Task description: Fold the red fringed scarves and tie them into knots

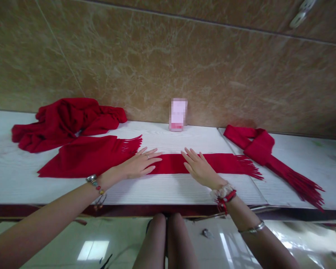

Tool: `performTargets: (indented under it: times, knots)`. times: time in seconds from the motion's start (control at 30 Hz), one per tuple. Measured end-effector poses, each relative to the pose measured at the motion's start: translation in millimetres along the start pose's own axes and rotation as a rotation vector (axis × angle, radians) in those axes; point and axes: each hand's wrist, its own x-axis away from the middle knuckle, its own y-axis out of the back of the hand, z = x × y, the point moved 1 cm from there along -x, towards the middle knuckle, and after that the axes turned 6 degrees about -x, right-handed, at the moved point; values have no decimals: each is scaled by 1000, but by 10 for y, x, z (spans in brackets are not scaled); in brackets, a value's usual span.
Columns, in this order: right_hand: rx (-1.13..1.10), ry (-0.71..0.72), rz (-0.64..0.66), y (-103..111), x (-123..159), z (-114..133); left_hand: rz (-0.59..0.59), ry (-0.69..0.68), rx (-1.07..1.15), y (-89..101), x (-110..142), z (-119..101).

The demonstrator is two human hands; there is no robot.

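With both palms turned down over the red scarf (172, 163), left hand (138, 164) and right hand (198, 168) are open, fingers loosely spread, neither closed on any fabric. Scarf lies lengthwise along the white table (168, 190), near its front edge. Clock centred on the strip between the hands: narrow length runs to three, ending in a fringe (252, 167); broader part (84, 158) spreads towards nine, apparently the same piece, its fringe (131, 144) at about ten. Crumpled red cloth (70, 119) heaped farther out at ten; looped scarf (257, 149) just beyond the narrow fringe, at three; small upright box-like item (178, 114) at twelve, by the wall (168, 67), face blurred. Handling, as judged: work looks like smoothing. Light, even pressure with flat fingers should suit it, strokes drawn apart towards nine and three; heavy pushing could ruck the soft weave. Long edges want keeping parallel to the table front. Broad part looks less even than the strip, so its layers merit lining up before pressing. Fringe strands best combed straight, clear of the looped scarf.
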Motion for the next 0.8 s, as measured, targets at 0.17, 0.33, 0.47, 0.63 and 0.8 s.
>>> performTargets:
  times: [0.17,0.33,0.47,0.63,0.8]
  knots:
    - [41,-8,76,-93,-110,30,62,-60,-29,-85,-214,-154]
    - [195,-116,33,-24,237,-557,57,-116,-39,-117,-175,-106]
    - [284,-197,-4,106,570,-1125,84,-112,-27,-100,-158,-100]
    - [311,-387,-15,255,634,-1245,118,-85,8,-43,-221,-114]
    - [152,-198,-29,194,295,-670,82,-36,54,25,-575,-243]
